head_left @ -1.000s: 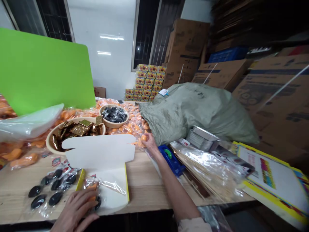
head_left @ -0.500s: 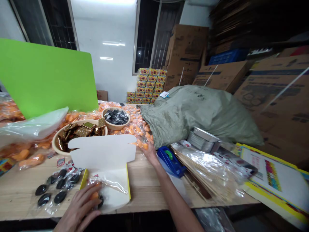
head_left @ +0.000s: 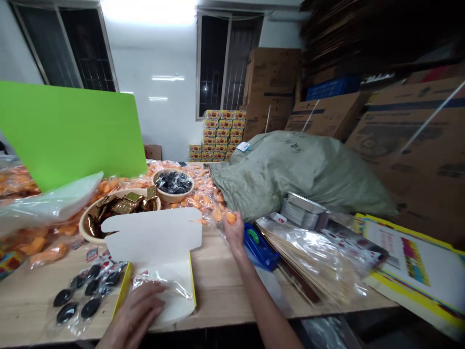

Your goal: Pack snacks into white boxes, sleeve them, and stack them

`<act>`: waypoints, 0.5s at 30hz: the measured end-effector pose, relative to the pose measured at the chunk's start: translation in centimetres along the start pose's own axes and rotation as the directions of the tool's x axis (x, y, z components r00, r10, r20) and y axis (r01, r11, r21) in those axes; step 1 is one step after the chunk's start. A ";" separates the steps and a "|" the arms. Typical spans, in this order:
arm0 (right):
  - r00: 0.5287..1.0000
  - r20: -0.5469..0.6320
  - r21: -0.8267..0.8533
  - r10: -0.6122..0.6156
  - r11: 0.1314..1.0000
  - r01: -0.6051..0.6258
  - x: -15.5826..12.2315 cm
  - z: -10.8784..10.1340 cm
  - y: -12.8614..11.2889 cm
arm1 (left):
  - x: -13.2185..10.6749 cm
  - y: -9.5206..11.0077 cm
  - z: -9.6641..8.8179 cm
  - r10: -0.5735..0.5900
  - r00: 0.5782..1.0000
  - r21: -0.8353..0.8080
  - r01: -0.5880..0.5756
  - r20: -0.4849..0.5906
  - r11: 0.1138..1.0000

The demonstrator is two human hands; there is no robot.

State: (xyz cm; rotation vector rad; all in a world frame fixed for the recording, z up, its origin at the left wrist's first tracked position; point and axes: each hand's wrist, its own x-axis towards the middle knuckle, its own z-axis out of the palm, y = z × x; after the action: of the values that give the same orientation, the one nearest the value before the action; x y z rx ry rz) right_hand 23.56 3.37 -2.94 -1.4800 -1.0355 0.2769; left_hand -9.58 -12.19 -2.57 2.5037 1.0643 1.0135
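Note:
My left hand (head_left: pixel 136 310) lies on a clear plastic bag (head_left: pixel 163 281), which rests on an unfolded white card box (head_left: pixel 152 242) with yellow edges. My right hand (head_left: pixel 234 232) is at the far side of the wooden table (head_left: pixel 221 286), gripping a small orange piece (head_left: pixel 230 218) in clear wrap beside a heap of orange packets (head_left: pixel 207 198). Black oval items in plastic packets (head_left: pixel 87 286) lie left of the box. Behind the box stand a wide bowl of gold-wrapped pieces (head_left: pixel 85 225) and a smaller bowl of black packets (head_left: pixel 173 199).
A blue tape dispenser (head_left: pixel 258 247) and a bundle of wooden skewers in plastic (head_left: pixel 308 271) lie right of my right arm. Beyond them are a grey-green sack (head_left: pixel 298 179), metal trays (head_left: pixel 301 211), a green board (head_left: pixel 65 135), and stacked cartons (head_left: pixel 410 145).
My left hand has slid right onto the bag, and the orange and black pieces near it no longer show. My right hand has moved slightly right. The whole view has tilted upward.

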 end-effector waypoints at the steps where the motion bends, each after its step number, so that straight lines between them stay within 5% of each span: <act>1: 1.000 -0.007 0.042 0.002 0.999 -0.002 -0.9 -1.4 -0.8 | 0.6 0.5 0.2 -0.083 0.997 -0.097 0.084 0.008 0.992; 3: 1.000 0.004 0.137 0.004 0.991 -0.004 -3.8 -3.6 -2.7 | 2.3 2.1 1.0 -0.261 0.964 -0.363 0.261 0.050 0.894; 6: 0.993 0.116 0.263 -0.026 0.965 -0.006 -9.8 -5.4 -5.8 | 4.9 5.2 3.0 -0.361 0.924 -0.764 0.323 0.127 0.558; 9: 0.943 0.332 0.248 -0.018 0.966 -0.069 -14.7 -6.0 -8.0 | 6.4 6.6 4.4 -0.436 0.869 -0.848 0.402 0.234 0.346; 10: 0.926 0.377 0.241 0.028 0.962 -0.127 -15.6 -6.2 -8.4 | 6.4 6.3 4.5 -0.479 0.848 -0.822 0.431 0.227 0.373; 12: 0.896 0.409 0.235 0.172 0.929 -0.285 -16.1 -6.5 -8.5 | 6.0 5.0 4.6 -0.541 0.838 -0.682 0.439 0.075 0.585; 15: 0.817 0.476 0.250 0.326 0.840 -0.482 -15.3 -6.8 -7.9 | 4.9 2.3 5.2 -0.456 0.870 -0.239 0.411 -0.185 0.880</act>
State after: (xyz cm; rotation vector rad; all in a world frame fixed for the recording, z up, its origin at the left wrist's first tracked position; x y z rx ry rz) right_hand 16.21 -13.45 -0.42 -1.3147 -0.9136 1.0860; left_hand -2.41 -10.10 -2.88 1.8950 1.4400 1.2183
